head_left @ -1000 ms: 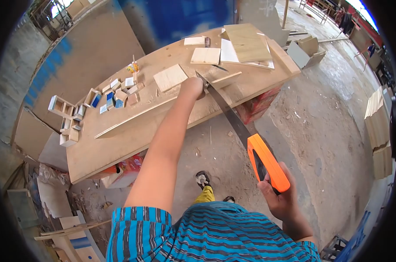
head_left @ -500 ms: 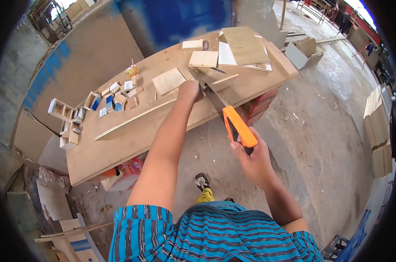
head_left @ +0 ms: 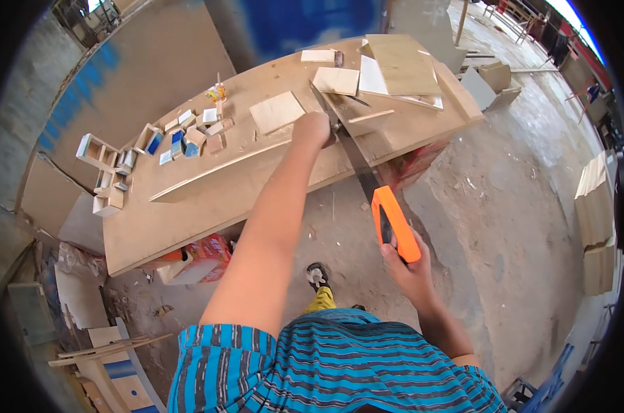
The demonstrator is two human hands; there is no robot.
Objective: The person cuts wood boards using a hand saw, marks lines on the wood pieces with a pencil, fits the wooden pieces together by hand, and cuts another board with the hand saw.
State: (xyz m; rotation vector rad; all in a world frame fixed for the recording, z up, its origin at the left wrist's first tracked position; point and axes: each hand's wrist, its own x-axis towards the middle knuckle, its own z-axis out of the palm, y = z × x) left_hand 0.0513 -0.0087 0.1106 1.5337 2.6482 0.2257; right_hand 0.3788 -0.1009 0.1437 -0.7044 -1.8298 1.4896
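My right hand (head_left: 412, 267) is wrapped round the orange handle of a handsaw (head_left: 358, 157). The blade runs up and left across the near edge of the workbench, beside my left hand. On the bench, my left hand (head_left: 313, 129) is closed at the right end of a long wooden board (head_left: 222, 172) standing on its edge; its fingertips are hidden. Just right of the blade, a short strip of the same pale wood (head_left: 372, 122) sticks out. Where the teeth meet the wood is too small to make out.
Small wooden blocks (head_left: 196, 136), some painted blue, lie on the left of the workbench (head_left: 140, 237) near little wooden boxes (head_left: 107, 172). A square panel (head_left: 277, 112) lies behind my left hand. Plywood sheets (head_left: 403, 65) are stacked at the back right. Red cartons (head_left: 209, 258) sit under the bench.
My right hand has drawn the saw back, down and to the right, so more blade shows below the bench edge. My left hand keeps its hold; the whole view has shifted slightly.
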